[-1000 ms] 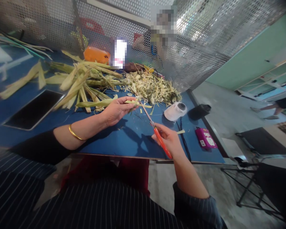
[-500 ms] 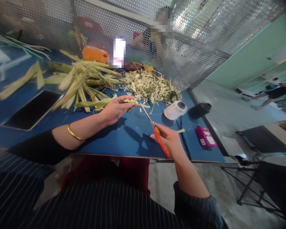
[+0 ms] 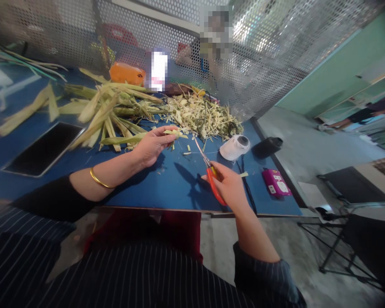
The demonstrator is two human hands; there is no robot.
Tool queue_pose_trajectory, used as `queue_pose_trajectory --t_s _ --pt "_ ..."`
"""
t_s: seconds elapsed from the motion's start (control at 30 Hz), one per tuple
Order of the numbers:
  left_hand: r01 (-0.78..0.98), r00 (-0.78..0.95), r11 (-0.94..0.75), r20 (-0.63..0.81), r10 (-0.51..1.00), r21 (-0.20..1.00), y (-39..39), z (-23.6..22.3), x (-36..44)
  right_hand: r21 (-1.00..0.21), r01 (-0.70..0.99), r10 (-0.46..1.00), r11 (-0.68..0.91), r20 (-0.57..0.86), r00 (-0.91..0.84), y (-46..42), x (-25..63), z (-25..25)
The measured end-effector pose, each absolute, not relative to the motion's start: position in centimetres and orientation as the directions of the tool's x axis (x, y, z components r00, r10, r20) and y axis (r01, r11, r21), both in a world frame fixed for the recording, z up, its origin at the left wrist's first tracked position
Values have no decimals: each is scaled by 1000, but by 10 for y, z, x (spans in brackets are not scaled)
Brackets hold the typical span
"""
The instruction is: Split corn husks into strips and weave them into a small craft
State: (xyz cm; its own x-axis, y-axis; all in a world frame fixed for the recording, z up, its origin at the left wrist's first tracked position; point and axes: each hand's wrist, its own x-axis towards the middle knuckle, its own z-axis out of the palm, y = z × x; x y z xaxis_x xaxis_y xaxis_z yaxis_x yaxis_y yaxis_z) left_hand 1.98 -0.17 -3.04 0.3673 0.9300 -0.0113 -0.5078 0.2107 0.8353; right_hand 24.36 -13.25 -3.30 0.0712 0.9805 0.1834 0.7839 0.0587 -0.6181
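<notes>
My left hand (image 3: 152,147) pinches a pale green strip of corn husk (image 3: 179,134) between thumb and fingers, its short end pointing right. In my right hand (image 3: 230,187) is a pair of scissors (image 3: 213,186) with red handles. The blades point up and away from me, a little to the right of the strip and apart from it. Small cut bits (image 3: 188,149) lie on the blue table below. Behind my left hand spreads a bundle of long husks (image 3: 107,105). A heap of shredded trimmings (image 3: 205,115) lies beyond the scissors.
A white thread cone (image 3: 232,148), a black cone (image 3: 268,147) and a purple packet (image 3: 276,182) stand at the right. A phone (image 3: 43,147) lies flat at the left. An orange packet (image 3: 126,73) sits by the perforated metal screen (image 3: 173,25). A folding chair (image 3: 365,244) is on the right.
The scissors have drawn slightly back from the husk strip, whose free end now looks shorter. My left hand has shifted a little to the left. A person in the far right background has moved.
</notes>
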Motion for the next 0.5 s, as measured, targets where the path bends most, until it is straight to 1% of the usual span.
queue_pose_trajectory --t_s 0.07,0.13,0.17,0.23,0.33,0.5 --pt "-513 353 211 -20 936 832 0 -31 19 -370 926 982 76 189 -5 -131 246 -33" --pt "-509 351 226 -39 936 831 0 -32 19 -139 985 987 104 135 -86 -130 244 -31" --pt "-505 350 234 -50 935 831 1 -33 20 -63 990 988 126 103 -119 -129 242 -29" --pt "-490 353 248 -70 933 836 1 -34 20 23 985 984 174 37 -174 -127 235 -24" --pt "-460 348 233 -67 935 857 3 -36 19 86 976 980 200 -38 -198 -125 223 -14" --pt "-432 316 174 -32 948 885 6 -37 17 201 975 988 97 -135 -70 -118 208 5"
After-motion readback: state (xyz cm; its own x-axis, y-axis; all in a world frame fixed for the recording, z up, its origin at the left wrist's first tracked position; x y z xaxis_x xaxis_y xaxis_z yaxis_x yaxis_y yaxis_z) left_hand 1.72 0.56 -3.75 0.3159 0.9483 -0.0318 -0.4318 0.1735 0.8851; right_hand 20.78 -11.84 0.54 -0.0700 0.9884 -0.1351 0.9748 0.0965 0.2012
